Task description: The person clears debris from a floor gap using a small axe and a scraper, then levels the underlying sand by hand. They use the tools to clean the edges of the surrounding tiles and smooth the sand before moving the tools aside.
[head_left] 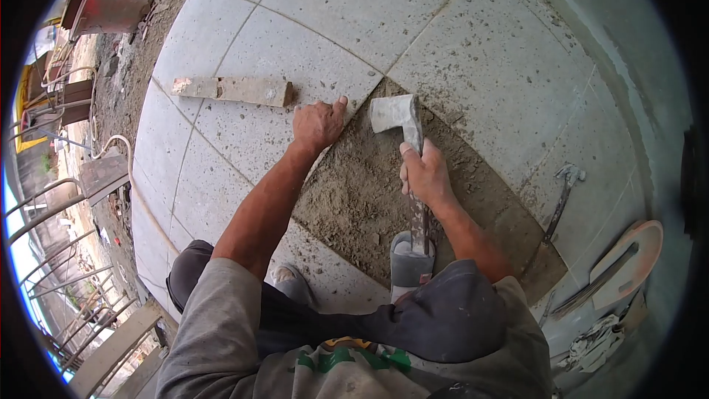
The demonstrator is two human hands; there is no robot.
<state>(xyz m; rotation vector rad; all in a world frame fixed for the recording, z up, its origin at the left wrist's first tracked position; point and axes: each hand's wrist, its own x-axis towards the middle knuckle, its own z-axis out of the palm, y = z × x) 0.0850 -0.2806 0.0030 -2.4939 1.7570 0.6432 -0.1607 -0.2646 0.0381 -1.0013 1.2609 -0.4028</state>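
My right hand (426, 174) grips the handle of a hatchet (391, 112) whose pale, mortar-coated head points away from me. The hatchet hangs over a square bed of loose grey-brown sand or mortar (354, 185), where no tile lies. My left hand (319, 124) leans on the pale floor tile (273, 44) beside the bed's left edge, fingers curled under and thumb apart; nothing shows in it. Just beyond that hand lies a mortar-stained block of wood (233, 91).
On the right lie a hammer (565, 196), an oval-rimmed board (628, 262) and a crumpled bag (598, 343). A dirty bucket (114, 0) stands at the upper left. A hose (140, 192) runs along the left floor edge near metal bars (74, 310). Crumbs litter the tiles.
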